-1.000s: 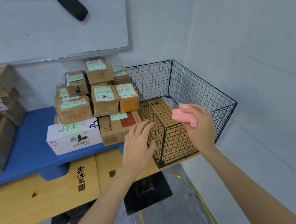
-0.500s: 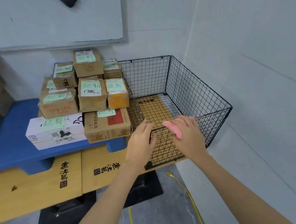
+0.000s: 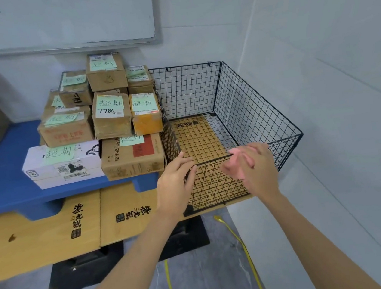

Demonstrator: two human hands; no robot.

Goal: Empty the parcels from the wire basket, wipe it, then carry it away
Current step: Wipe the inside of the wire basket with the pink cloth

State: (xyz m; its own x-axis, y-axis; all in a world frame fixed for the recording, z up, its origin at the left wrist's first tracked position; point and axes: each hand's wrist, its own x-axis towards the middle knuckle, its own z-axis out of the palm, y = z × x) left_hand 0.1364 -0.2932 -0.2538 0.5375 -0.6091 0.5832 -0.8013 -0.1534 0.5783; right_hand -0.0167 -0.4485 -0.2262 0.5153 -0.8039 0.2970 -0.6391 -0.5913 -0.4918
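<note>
Basket status: the wire basket (image 3: 253,111) sits at the right end of the wooden table (image 3: 39,239), tucked into the wall corner. I see no parcels inside, only table wood through the mesh floor. The parcels (image 3: 110,116) are stacked just beside its left wall on the blue pallet (image 3: 3,183) with labels facing me, so I judge emptying done and wiping the step in hand. My right hand (image 3: 258,171) clenches a pink cloth (image 3: 238,164), bunched in the fingers at the near top rim wire. Bunching it makes a pad that can fold round thin wire. My left hand (image 3: 175,185) lies with fingers fairly straight on the near-left corner of the rim, not wrapped round it as far as I can tell. I read that as a brace so the light frame doesn't skate under wiping force. The cloth is blurred, so I can't confirm exact contact with the wire. Risk: the basket's near edge is at the table lip, so a pull toward me could drag it off. The yellow cable (image 3: 244,246) on the floor below is a trip hazard for the carry.
</note>
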